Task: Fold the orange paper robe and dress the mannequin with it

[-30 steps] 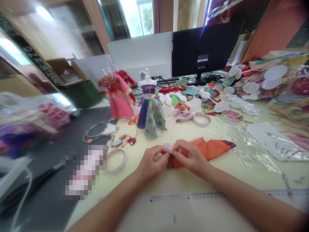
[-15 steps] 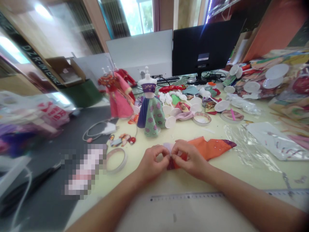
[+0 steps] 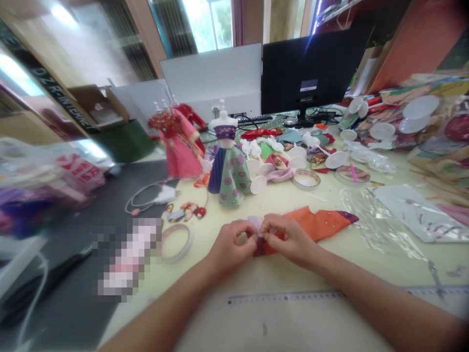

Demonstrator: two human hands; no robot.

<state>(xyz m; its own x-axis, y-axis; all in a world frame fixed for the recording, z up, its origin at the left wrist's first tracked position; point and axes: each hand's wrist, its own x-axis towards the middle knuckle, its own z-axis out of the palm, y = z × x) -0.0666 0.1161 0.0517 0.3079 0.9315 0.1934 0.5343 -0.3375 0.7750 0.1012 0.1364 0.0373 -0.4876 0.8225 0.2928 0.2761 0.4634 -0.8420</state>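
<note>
My left hand (image 3: 234, 242) and my right hand (image 3: 287, 239) meet above the table, thumbs and forefingers pinched close together. Between their fingertips is a small, thin, pale lilac piece (image 3: 255, 222), whether cloth or film I cannot tell. An orange doll-sized garment (image 3: 326, 222) with a dark purple tip lies behind and under my right hand, which hides part of it. Its dark red end (image 3: 261, 247) shows below the fingertips. Just beyond my hands stands a small white dress form (image 3: 223, 120) in a purple top and a blue and green flowered skirt (image 3: 232, 178).
Left of my hands lie a tape roll (image 3: 188, 244), a blurred-out pinkish object (image 3: 128, 259) and a charger with cable (image 3: 164, 194). A ruler (image 3: 286, 297) lies in front. Clear plastic wrap (image 3: 370, 210) is at right; monitors (image 3: 311, 73) and doll clothes (image 3: 183, 161) stand behind.
My right hand has shifted very slightly, its fingertips now a little apart from the left ones. The pale piece stays between them; everything else is as before.
</note>
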